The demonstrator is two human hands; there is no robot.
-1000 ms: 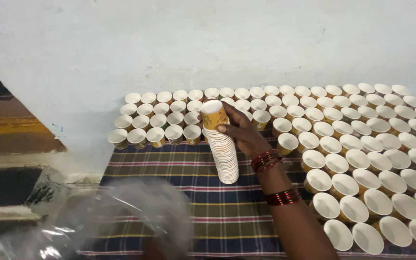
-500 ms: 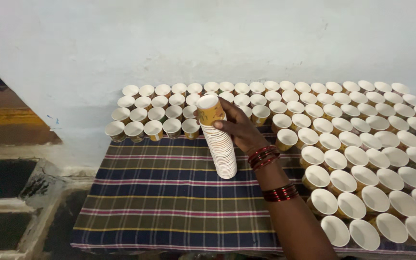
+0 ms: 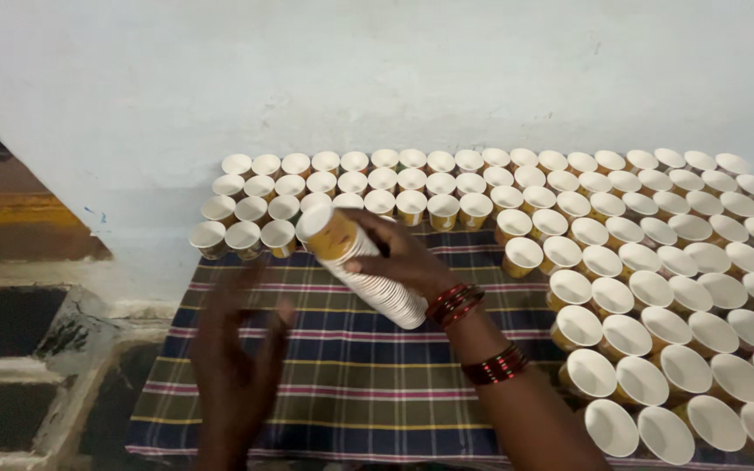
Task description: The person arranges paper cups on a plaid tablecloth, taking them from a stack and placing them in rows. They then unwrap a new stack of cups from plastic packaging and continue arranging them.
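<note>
Nearest, at about seven o'clock, the left hand [image 3: 236, 375] hangs blurred over the striped cloth [image 3: 351, 384], fingers spread wide and holding nothing, just short of the stack of paper cups [image 3: 361, 268]. At five o'clock the right forearm comes in, wearing red bangles [image 3: 490, 365] with a second set at the wrist. The right hand [image 3: 407, 257] sits near the centre, fingers curled tightly around the stack of paper cups, thumb across its upper part. The stack is tilted, its open mouth pointing toward ten o'clock and its base toward four o'clock, lifted above the cloth. The outermost cup is yellow-orange with a white inside.

Beyond, from three o'clock round to twelve o'clock, single cups [image 3: 639, 288] stand upright in tight rows on the cloth, filling the right side and the far edge. The near left part of the cloth is bare. Farthest, a pale blue wall [image 3: 394, 70] rises behind the rows; at nine o'clock lie dark steps [image 3: 19, 349].
</note>
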